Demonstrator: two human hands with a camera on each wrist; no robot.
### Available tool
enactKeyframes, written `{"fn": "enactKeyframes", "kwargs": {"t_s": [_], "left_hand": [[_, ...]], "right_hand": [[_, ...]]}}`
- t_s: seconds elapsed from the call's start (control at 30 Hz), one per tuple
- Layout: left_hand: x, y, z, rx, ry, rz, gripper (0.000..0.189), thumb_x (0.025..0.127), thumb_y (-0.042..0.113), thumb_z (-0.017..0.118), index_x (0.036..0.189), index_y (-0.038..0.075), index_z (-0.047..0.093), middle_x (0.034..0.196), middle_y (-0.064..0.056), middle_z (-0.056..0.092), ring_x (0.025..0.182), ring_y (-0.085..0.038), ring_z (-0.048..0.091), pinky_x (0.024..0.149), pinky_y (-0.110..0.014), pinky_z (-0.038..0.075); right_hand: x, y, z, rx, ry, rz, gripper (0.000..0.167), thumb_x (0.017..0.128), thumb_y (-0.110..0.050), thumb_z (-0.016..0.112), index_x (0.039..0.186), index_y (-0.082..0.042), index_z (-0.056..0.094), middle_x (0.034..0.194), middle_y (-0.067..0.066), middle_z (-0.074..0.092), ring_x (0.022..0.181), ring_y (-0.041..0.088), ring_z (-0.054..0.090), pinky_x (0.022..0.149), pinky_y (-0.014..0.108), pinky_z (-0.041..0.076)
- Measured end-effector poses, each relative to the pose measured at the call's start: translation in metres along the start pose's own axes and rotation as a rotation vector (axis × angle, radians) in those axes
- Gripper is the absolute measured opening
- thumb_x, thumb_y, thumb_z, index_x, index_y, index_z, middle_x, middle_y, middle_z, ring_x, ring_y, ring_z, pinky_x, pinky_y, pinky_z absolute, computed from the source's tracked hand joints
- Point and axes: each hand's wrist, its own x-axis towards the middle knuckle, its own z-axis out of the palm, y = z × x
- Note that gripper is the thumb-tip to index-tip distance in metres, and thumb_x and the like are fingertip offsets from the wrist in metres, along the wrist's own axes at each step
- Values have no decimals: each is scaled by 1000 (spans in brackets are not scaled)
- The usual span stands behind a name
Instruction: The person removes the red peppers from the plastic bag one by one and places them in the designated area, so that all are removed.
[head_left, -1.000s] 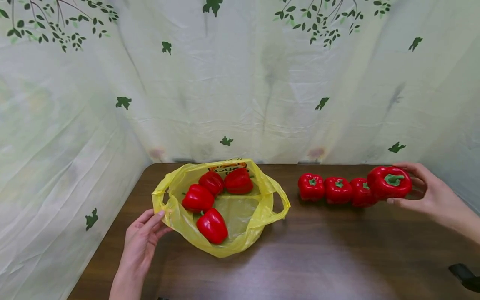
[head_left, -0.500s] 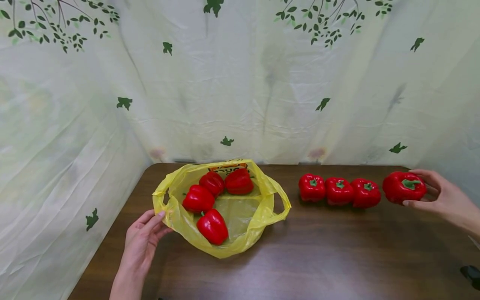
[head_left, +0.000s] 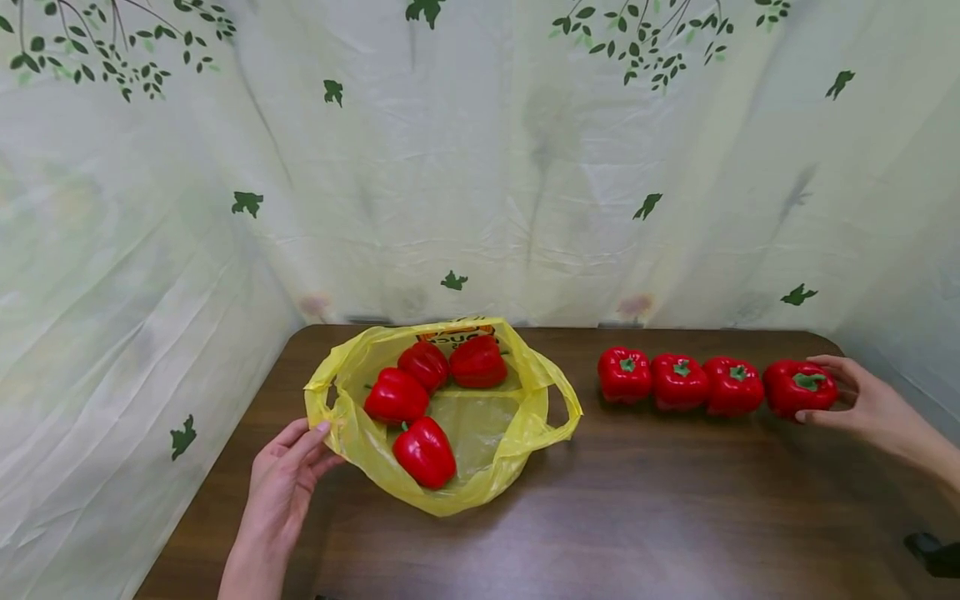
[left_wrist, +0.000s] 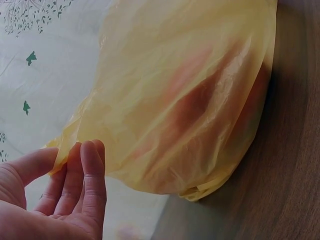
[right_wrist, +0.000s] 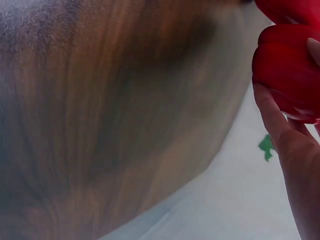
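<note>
A yellow plastic bag stands with its mouth open on the table, several red bell peppers inside. At its left side my left hand pinches the bag's edge between thumb and fingers; the left wrist view shows the pinched plastic. Far to the right, my right hand grips a red bell pepper from its right side, green stem toward the camera. This pepper sits at the right end of a row with three other red bell peppers, close against its neighbour. The right wrist view cuts off part of the hand.
The brown wooden table reaches back to a pale cloth curtain printed with leaves. A black object shows at the lower right, partly out of frame.
My right hand has carried the bell pepper right, past the third one in the row, then lowered it to the row's right end. The left hand and the bag have stayed still.
</note>
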Motion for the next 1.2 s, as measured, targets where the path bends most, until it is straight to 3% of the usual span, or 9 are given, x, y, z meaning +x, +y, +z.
{"fn": "enactKeyframes", "kwargs": {"t_s": [0.2, 0.43, 0.67, 0.9, 1.2], "left_hand": [[0, 1, 0, 5, 6, 0, 12, 97, 4, 62, 102, 8, 72, 98, -5, 73, 84, -17, 71, 72, -31, 59], [1, -1, 0, 0, 10, -5, 12, 97, 4, 61, 101, 8, 72, 98, -5, 73, 85, -16, 71, 72, -31, 59], [1, 0, 0, 5, 10, -5, 12, 97, 4, 61, 102, 8, 72, 98, -5, 73, 85, -16, 71, 72, -31, 59], [-1, 2, 0, 15, 14, -12, 12, 97, 6, 62, 103, 9, 72, 100, -4, 73, 86, -16, 70, 74, -31, 59], [-1, 2, -1, 6, 15, -14, 12, 97, 5, 62, 103, 9, 72, 101, -5, 72, 87, -17, 70, 74, -31, 59]], "right_hand": [[3, 7, 7, 17, -12, -4, 86, 82, -20, 82, 142, 8, 27, 135, 39, 32, 110, 63, 39, 65, 43, 59], [4, 12, 11, 0, -50, 10, 86, 85, -23, 79, 144, 9, 26, 137, 42, 28, 114, 64, 32, 76, 64, 52], [8, 11, 13, -6, -44, 3, 85, 85, -18, 78, 145, 10, 25, 138, 42, 28, 114, 64, 32, 79, 68, 49], [7, 7, 13, 0, -25, -15, 92, 83, -13, 80, 146, 12, 19, 137, 44, 26, 115, 64, 31, 86, 73, 39], [-2, -4, 5, -1, 59, -4, 92, 87, -19, 77, 149, 10, 16, 138, 44, 30, 111, 64, 38, 70, 62, 54]]}}
